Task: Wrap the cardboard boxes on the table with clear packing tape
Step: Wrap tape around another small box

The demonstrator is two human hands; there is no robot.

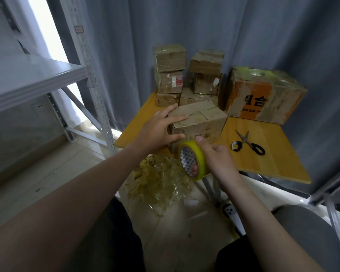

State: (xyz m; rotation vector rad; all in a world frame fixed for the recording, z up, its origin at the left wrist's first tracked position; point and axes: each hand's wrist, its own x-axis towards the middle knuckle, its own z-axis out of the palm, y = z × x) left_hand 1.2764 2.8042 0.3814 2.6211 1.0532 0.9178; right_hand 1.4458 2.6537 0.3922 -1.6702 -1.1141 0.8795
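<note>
My left hand (pixel 159 132) lies flat over the near left corner of the cardboard box (pixel 198 122), fingers (pixel 177 122) spread on the lid and thumb down the side, grasping nothing, only pressing so the box cannot slide while I pull tape across it. The box sits at the front edge of the desk (pixel 263 154), which I judge keeps its near face within easy reach. My right hand (pixel 218 161) is clenched on the tape roll (pixel 193 160), fingers threaded through the core and thumb on the outer rim, the roll held just below the box's near face (whether the tape end is already stuck there I cannot tell). Behind the box stand the other boxes (pixel 170 69), stacked and glossy with tape, so probably finished; right of them sits the large box (pixel 263 95). The scissors (pixel 247 144) lie to the right of the box, near enough for the cut. Below the box's front edge, a heap of tape scraps (pixel 159 181) covers the floor.
</note>
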